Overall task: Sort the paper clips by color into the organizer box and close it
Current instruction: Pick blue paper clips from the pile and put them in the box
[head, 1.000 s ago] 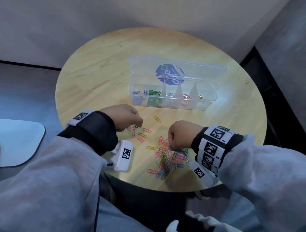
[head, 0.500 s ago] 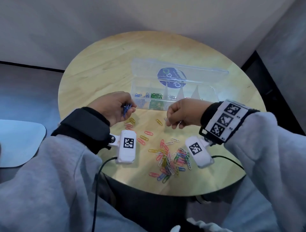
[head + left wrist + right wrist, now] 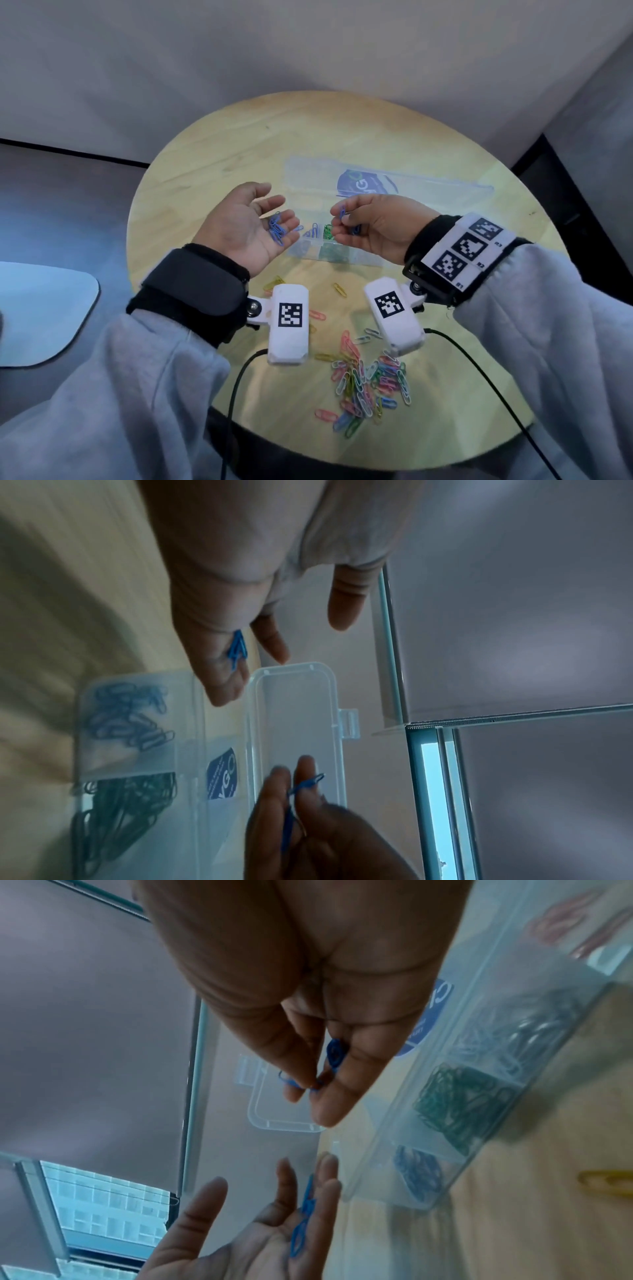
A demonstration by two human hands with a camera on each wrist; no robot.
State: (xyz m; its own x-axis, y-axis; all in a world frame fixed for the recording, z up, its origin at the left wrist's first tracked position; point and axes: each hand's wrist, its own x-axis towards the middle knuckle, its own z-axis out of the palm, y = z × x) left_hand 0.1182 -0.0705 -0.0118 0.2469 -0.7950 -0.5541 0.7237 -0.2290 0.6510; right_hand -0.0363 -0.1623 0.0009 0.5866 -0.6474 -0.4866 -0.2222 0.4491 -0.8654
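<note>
Your flat, upturned left hand (image 3: 245, 226) carries thin blue wire paper clips (image 3: 276, 230); your right hand (image 3: 373, 228) pinches one blue clip (image 3: 342, 214), its long axis upright, above the clear rectangular plastic organizer box (image 3: 346, 255).

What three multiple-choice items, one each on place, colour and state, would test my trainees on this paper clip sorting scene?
1. Where is the mixed pile of loose coloured paper clips?
A. on the round wooden table, nearer the person than the box
B. inside the box
C. on the floor

2. What colour are the clips on the open left palm?
A. pink
B. blue
C. yellow

3. The lid of the clear plastic organizer box is:
A. latched
B. open
C. missing

Answers: 1 A, the pile lies on the table before the box. 2 B, blue clips rest there. 3 B, the lid lies back.
</note>
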